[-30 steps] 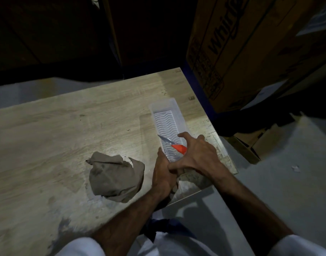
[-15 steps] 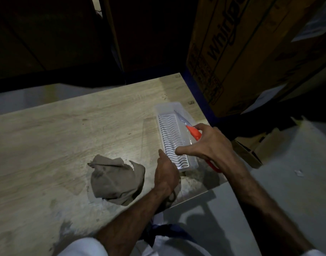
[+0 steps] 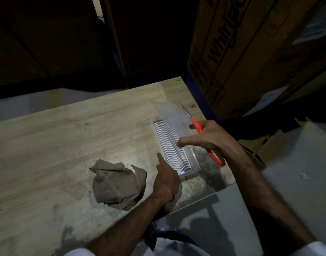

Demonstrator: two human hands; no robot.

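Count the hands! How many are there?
2. The left hand is between the crumpled cloth and the clear tray; the right hand is above the tray, holding red scissors. No others show.
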